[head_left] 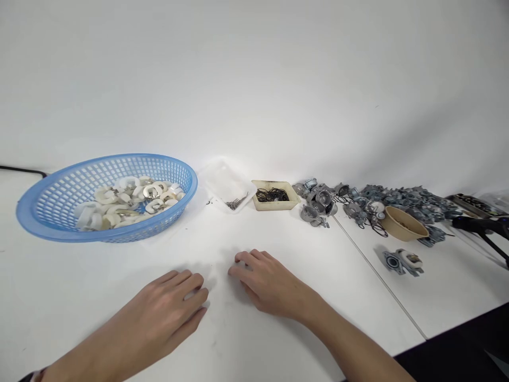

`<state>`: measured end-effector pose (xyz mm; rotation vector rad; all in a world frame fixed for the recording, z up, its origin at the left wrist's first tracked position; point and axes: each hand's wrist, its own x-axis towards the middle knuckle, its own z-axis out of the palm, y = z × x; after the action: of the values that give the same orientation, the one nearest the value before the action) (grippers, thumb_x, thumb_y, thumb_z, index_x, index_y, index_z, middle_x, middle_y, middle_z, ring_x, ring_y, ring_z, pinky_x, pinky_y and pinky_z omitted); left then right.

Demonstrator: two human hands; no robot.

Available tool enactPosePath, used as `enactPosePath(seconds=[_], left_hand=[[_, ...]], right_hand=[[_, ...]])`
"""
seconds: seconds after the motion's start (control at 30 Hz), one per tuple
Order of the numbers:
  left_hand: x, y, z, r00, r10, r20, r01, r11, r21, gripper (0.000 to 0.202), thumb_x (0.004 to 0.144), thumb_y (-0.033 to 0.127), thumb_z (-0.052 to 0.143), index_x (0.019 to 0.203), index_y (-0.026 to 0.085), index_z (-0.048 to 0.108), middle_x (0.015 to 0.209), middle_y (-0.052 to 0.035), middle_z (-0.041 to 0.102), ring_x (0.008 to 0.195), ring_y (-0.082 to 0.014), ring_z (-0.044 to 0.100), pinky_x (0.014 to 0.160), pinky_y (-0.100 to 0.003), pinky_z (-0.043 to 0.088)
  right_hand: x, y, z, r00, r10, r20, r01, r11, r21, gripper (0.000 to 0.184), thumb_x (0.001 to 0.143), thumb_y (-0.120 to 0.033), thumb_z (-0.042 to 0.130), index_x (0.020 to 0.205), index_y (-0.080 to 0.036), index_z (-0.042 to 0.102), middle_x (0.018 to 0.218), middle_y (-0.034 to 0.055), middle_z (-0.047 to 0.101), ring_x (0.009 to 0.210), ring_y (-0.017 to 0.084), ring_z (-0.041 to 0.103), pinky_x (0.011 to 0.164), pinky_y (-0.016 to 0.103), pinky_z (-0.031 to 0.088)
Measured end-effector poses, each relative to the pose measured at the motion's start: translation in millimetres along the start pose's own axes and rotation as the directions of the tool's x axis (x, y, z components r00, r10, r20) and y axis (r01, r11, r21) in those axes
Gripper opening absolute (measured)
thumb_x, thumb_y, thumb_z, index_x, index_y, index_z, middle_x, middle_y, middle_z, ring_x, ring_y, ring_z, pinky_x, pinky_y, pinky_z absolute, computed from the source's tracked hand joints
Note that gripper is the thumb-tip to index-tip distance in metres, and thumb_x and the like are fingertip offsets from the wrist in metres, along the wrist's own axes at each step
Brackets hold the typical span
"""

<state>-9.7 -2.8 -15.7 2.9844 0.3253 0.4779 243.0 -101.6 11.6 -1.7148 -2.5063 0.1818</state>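
My left hand (167, 307) rests palm down on the white table (222, 339), its fingers loosely bent and a little apart. Across a small gap, my right hand (266, 281) also touches the tabletop with bent fingers. Nothing shows in either hand, though both palms are hidden. Beyond my left hand stands a blue plastic basket (107, 240) holding several white ring-shaped plastic parts (115, 196). Ahead of my right hand are a clear white tray (222, 183) with thin metal pins (236, 202) and a cream tray (274, 206) of black rubber rings (272, 194).
Grey metal castings (413, 197) lie heaped at the back right, around a tan bowl (403, 223). One casting with a white ring part (409, 259) sits apart, right of a seam (377, 276) in the table. A black stand (483, 227) is at the right edge.
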Motion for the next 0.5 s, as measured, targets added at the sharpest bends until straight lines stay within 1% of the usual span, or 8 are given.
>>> enactPosePath(seconds=[0.27, 0.37, 0.5], left_hand=[[-1.1, -1.1, 2.0, 0.999, -0.008, 0.04, 0.007, 1.0, 0.006, 0.02, 0.104, 0.019, 0.045, 0.107, 0.024, 0.065, 0.101, -0.0048, 0.065, 0.093, -0.0243, 0.063, 0.088, -0.045, 0.046], [-0.4, 1.4, -1.6, 0.998, -0.025, 0.062, 0.025, 1.0, 0.0, 0.017, 0.103, 0.02, 0.048, 0.103, 0.023, 0.065, 0.099, -0.0046, 0.064, 0.092, -0.0242, 0.062, 0.086, -0.045, 0.046], [1.5, 5.0, -8.1, 0.992, -0.05, 0.118, 0.051, 0.999, 0.002, 0.014, 0.101, 0.018, 0.052, 0.095, 0.022, 0.063, 0.095, -0.0041, 0.062, 0.088, -0.0237, 0.06, 0.083, -0.043, 0.046]], right_hand=[[0.4, -0.6, -1.4, 1.0, 0.006, 0.014, -0.007, 1.0, 0.018, 0.026, 0.096, -0.008, 0.051, 0.118, -0.02, 0.06, 0.127, 0.0098, 0.059, 0.107, 0.022, 0.058, 0.093, 0.038, 0.051], [0.0, -0.7, -0.1, 1.0, 0.013, 0.007, -0.013, 0.999, 0.033, 0.027, 0.097, -0.007, 0.05, 0.118, -0.02, 0.059, 0.127, 0.0092, 0.058, 0.107, 0.022, 0.057, 0.092, 0.039, 0.051], [-0.3, -0.6, 1.7, 1.0, 0.013, 0.017, -0.014, 0.999, 0.049, 0.029, 0.097, -0.005, 0.047, 0.118, -0.021, 0.058, 0.124, 0.0085, 0.058, 0.104, 0.023, 0.057, 0.09, 0.04, 0.051]])
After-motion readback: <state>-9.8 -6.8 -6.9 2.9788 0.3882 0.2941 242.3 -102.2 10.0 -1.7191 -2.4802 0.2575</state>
